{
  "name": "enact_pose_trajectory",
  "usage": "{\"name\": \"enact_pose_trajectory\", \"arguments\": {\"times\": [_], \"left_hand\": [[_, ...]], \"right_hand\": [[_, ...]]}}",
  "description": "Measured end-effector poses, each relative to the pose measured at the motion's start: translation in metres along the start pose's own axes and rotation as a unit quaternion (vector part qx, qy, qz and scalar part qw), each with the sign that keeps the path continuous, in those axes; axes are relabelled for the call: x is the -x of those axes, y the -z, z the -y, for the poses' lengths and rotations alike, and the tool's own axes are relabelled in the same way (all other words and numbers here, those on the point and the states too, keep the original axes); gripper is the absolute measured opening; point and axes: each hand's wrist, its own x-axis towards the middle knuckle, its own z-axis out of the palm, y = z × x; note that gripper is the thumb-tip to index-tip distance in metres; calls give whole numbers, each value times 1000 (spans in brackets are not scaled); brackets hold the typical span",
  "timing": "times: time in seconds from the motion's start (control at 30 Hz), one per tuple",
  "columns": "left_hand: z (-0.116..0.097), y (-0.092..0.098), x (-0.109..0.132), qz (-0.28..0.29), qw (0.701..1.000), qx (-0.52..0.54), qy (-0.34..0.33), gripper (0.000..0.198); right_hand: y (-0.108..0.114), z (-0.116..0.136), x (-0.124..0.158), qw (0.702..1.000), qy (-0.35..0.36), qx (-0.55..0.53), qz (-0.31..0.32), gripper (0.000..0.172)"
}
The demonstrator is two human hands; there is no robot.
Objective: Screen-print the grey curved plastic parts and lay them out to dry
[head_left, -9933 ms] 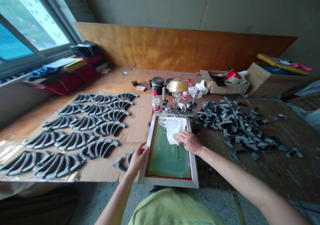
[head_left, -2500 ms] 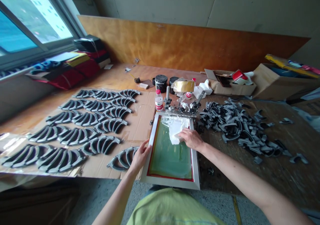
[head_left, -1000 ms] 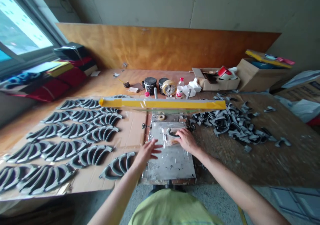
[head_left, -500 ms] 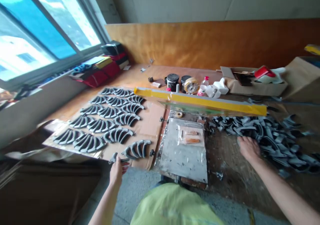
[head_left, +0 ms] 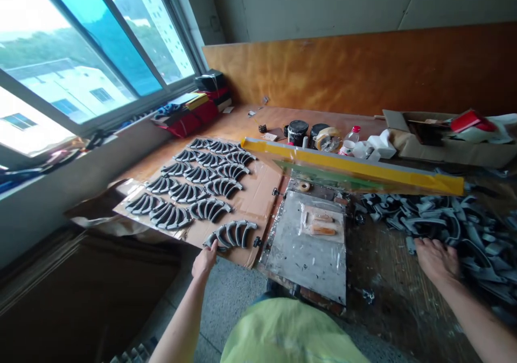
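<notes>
Head view: left hand, grip unclear, touches the part just ahead at the edge of the cardboard, where a nudge could smear its print or tip it off; right hand lies spread on the pile.

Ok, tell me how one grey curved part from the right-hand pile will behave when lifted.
Probably stiff: every curved grey part in the pile keeps its arc. Likely light, being thin and ribbed. May snag: parts lie tangled by the right hand, so neighbours could drag along.
</notes>
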Motion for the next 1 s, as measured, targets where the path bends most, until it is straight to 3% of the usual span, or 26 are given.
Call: {"name": "enact_pose_trajectory", "arguments": {"times": [0.07,0.17,0.3,0.4,0.47,0.63,0.8,0.9,1.0], "left_hand": [[-7,-11,16,-58,998,-19,29,72],[-27,-39,44,-123,991,-42,-38,76],[-59,-71,62,-133,984,-90,-82,80],[-75,-75,57,-131,984,-100,-66,78],[-80,-72,52,-132,984,-104,-59,69],[-71,-61,53,-128,980,-121,-88,58],[-61,-38,49,-194,963,-138,-126,55],[-88,-12,20,-243,947,-127,-166,51],[-147,12,-27,-266,929,-99,-238,46]], "right_hand": [[4,7,-4,999,-27,-24,8,36],[24,48,-13,992,-26,-126,-4,18],[66,146,-21,947,122,-290,-57,19],[88,210,-24,921,221,-314,-71,20],[94,234,-27,915,254,-304,-78,22],[92,254,-35,917,272,-274,-98,22],[88,261,-31,927,271,-239,-106,25],[79,261,-26,923,264,-244,-139,27],[64,258,-23,915,243,-256,-194,27]]}}
